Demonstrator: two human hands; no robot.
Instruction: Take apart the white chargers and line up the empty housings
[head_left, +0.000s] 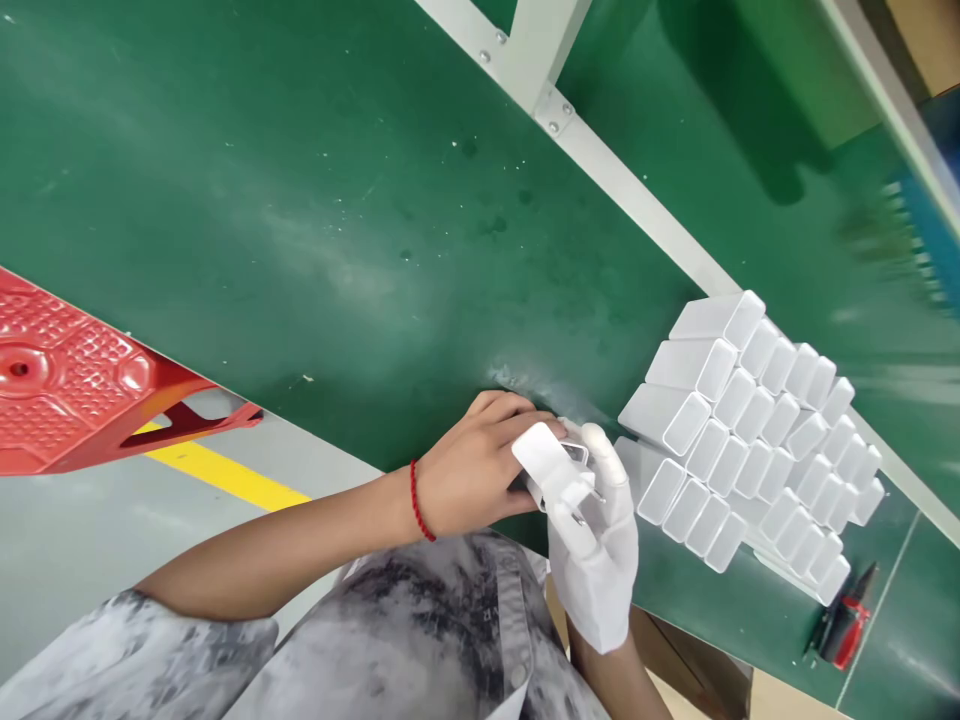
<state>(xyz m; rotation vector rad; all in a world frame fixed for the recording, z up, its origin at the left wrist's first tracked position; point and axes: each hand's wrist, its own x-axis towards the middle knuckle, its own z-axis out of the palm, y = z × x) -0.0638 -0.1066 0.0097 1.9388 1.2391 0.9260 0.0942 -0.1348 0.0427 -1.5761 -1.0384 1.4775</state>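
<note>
A white plastic part (pixel 546 460) with a flat panel is between my two hands, just over the near edge of the green table (pixel 360 200). My left hand (pixel 480 460), bare and with a red cord bracelet (pixel 421 500) at the wrist, has its fingers curled round the part's far side. In a white glove, my right hand (pixel 596 540) grips the same part from the right with thumb and fingers. The part's lower portion is hidden by my hands. Right of them lies a stack of white rectangular plastic tubes or boxes (pixel 686 420), their ends facing me.
A red-handled tool (pixel 847 620) lies at the right, near the stack. Behind runs a pale metal frame bar (pixel 637 200) with bolted joints. A red plastic stool (pixel 67 380) stands at the left, beside a yellow floor line (pixel 225 475). Cardboard (pixel 675 660) shows below the table's edge.
</note>
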